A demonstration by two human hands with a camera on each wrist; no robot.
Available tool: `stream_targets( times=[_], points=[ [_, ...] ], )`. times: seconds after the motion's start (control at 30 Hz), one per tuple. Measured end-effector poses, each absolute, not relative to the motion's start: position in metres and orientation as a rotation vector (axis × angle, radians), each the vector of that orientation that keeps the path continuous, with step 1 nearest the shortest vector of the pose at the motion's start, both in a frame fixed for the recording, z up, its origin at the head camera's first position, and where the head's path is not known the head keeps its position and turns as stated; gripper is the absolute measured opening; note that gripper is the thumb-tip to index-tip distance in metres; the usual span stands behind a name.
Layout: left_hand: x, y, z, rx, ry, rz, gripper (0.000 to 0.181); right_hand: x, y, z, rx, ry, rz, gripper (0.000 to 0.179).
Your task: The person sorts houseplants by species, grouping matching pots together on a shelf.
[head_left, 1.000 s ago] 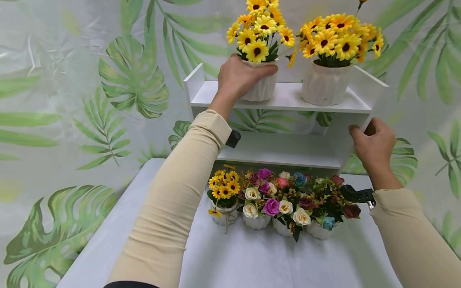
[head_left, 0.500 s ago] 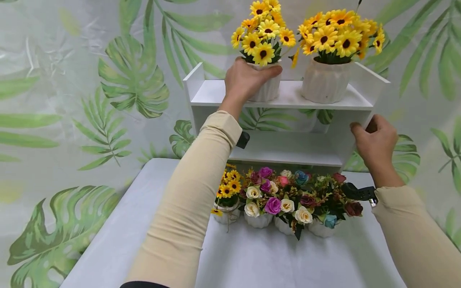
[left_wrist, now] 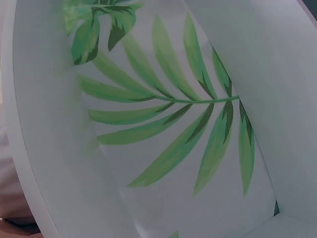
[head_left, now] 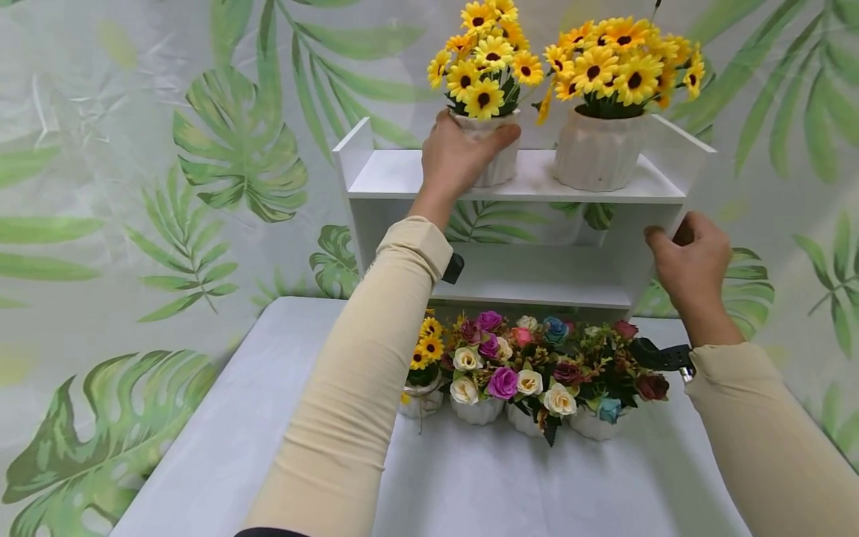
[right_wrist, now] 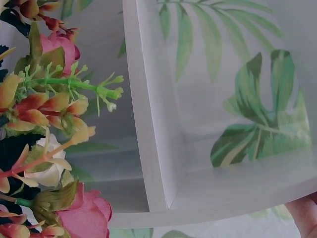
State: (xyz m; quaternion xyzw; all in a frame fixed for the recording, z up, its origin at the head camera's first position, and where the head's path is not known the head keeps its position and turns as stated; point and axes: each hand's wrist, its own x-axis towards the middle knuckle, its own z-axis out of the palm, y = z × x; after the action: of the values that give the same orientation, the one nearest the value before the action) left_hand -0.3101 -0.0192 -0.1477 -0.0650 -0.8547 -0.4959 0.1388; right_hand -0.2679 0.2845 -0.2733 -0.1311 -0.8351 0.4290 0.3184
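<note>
A two-tier white shelf (head_left: pixel 543 276) stands at the back of the table. On its top board my left hand (head_left: pixel 459 156) grips a ribbed white pot (head_left: pixel 499 164), thumb across the front and the other fingers hidden on the far side. Yellow daisy-like artificial flowers (head_left: pixel 485 71) rise from that pot. Just right of it sits a second white pot (head_left: pixel 593 153) with fuller yellow flowers (head_left: pixel 614 67). My right hand (head_left: pixel 694 261) holds the shelf's right side panel; the thumb (right_wrist: pixel 303 215) shows at the panel's edge in the right wrist view.
Several potted artificial flowers line the table in front of the shelf: small sunflowers (head_left: pixel 429 350) partly behind my left sleeve, and mixed roses (head_left: pixel 502 382) to their right. The lower board (head_left: pixel 523 287) lies above them. A leaf-patterned backdrop (head_left: pixel 241 149) hangs behind.
My left hand has shifted slightly right along the top board together with its pot, closer to the second pot. The right hand keeps its place on the side panel.
</note>
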Motion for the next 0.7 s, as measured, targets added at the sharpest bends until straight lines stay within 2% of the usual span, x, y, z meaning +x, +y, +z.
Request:
stream_targets(
  times=[0.2,0.37,0.6,0.7],
  points=[
    [-0.309,-0.021,-0.149,-0.194,-2.494,-1.387,0.101,-0.269,0.284,-0.273,-0.363,-2.215,1.126,0.043],
    [-0.299,-0.028,-0.161,-0.261,-2.556,-1.080,0.101,-0.268,0.286,-0.274,-0.376,-2.237,1.142,0.040],
    [-0.252,-0.073,-0.221,-0.636,-2.310,-0.367,0.083,-0.267,0.286,-0.275,-0.375,-2.260,1.120,0.045],
    [-0.232,-0.096,-0.249,-0.777,-2.176,-0.197,0.077,-0.269,0.286,-0.274,-0.370,-2.259,1.106,0.046]
  ],
)
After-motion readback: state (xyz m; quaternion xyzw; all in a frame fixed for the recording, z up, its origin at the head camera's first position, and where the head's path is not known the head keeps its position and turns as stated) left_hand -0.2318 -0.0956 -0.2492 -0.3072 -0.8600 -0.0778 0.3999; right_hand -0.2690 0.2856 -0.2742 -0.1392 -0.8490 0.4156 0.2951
